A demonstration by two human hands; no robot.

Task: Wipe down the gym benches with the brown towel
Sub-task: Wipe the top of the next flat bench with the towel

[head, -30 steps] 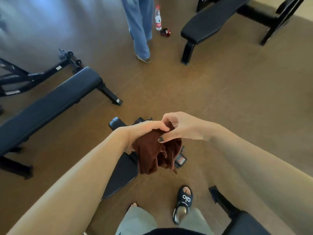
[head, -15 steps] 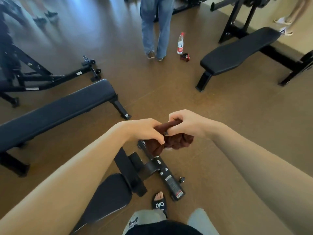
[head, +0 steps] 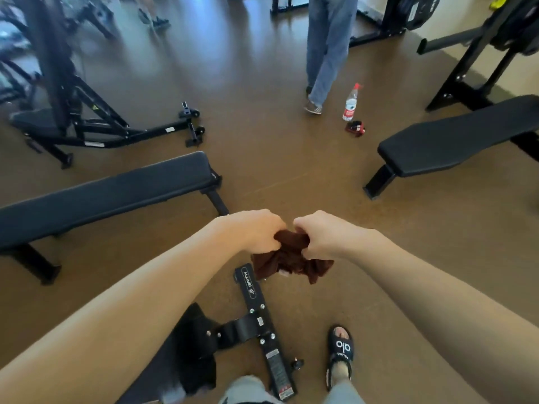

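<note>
Both of my hands hold the bunched brown towel (head: 291,259) in the air in front of me. My left hand (head: 256,233) grips its left part and my right hand (head: 320,236) grips its right part, knuckles up. The cloth hangs crumpled below my fists. A long black flat bench (head: 108,193) stands on the left. Another black bench (head: 455,141) stands on the right. Directly below my arms is the end of a third black bench (head: 186,354) with its foot bar (head: 262,325).
A person in blue jeans (head: 326,51) stands ahead, beside a water bottle (head: 350,102) and a small red and black object (head: 355,128) on the brown floor. Black rack frames (head: 87,123) fill the far left, and another rack (head: 481,62) the far right. My sandalled foot (head: 339,354) is below.
My view has tilted up and more of the room shows. My hands have drawn slightly apart, and the towel has gone from hanging long to bunched between them.
</note>
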